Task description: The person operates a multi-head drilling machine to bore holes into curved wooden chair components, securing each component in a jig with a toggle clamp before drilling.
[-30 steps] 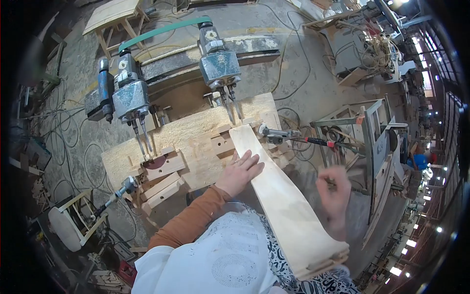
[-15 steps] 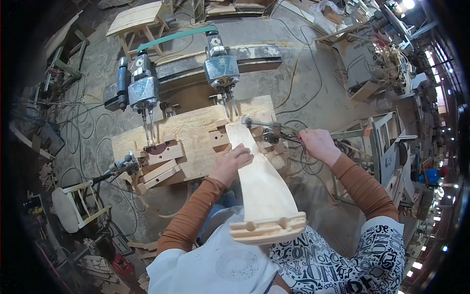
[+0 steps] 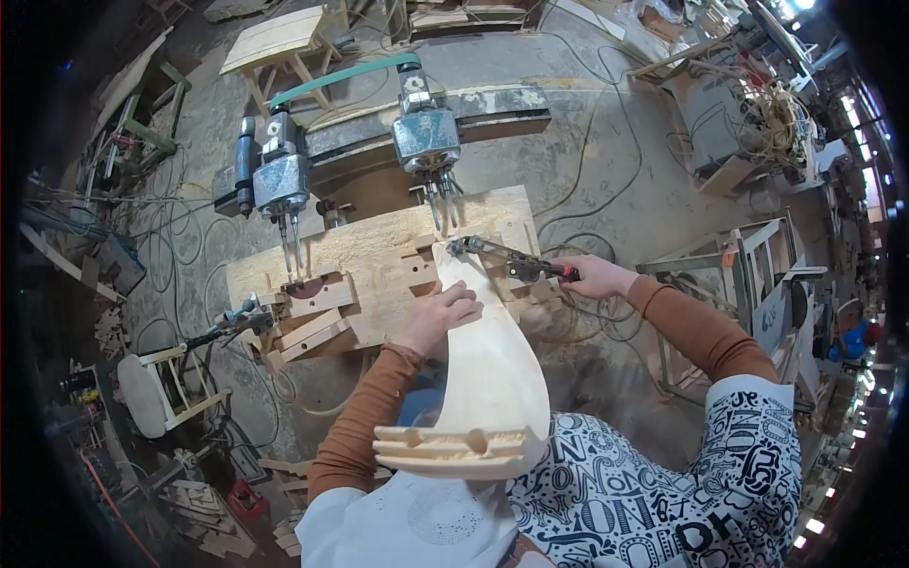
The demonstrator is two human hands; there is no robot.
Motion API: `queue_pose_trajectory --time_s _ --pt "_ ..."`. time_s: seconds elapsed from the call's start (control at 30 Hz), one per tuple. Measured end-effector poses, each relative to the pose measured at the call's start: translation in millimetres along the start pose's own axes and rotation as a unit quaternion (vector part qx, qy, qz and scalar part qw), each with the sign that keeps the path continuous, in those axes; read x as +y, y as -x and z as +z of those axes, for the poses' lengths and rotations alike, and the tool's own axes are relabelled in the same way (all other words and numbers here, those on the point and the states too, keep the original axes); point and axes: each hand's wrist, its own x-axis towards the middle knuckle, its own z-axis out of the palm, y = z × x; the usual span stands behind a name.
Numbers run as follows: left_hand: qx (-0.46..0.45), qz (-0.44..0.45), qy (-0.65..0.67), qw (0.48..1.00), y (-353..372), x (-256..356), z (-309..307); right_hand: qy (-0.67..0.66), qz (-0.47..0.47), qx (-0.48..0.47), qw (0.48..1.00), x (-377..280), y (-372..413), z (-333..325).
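Curved panel (image 3: 488,369) is laid lengthways, its slotted near end overhanging toward the body and its far tip seated among the jig blocks (image 3: 317,295) on the table (image 3: 369,248). Left hand (image 3: 437,317) is pressed on the panel's left edge, fingers curled. Right hand (image 3: 589,277) is closed round the toggle clamp (image 3: 502,257) handle. Judged best: panel kept hard against the blocks, fingers kept short of the drill bits (image 3: 440,201). Open room is seen right of the table; cables (image 3: 578,180) clutter the floor beyond.

left hand (image 3: 437,317) flat on wooden board (image 3: 488,364); right hand (image 3: 589,277) grips clamp lever (image 3: 511,261).
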Motion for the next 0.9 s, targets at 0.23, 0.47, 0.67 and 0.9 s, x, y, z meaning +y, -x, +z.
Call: queue_pose_trajectory --time_s 0.23,0.47,0.67,0.9 --pt "0.014 0.020 -0.022 0.999 -4.5 5.3 -3.8 -0.007 0.012 0.041 0.999 11.7 -8.3 16.1" --pt "-0.011 0.013 -0.007 1.000 -6.2 5.3 -5.2 0.026 0.019 0.102 0.994 7.8 -4.0 19.0" --pt "-0.002 0.024 -0.037 0.999 1.0 4.2 -7.7 0.034 0.031 0.128 0.991 -4.0 -5.4 23.4" --pt "0.013 0.059 -0.107 0.992 1.4 4.0 -13.0 -0.063 0.023 0.277 0.958 -89.8 32.2 16.3"
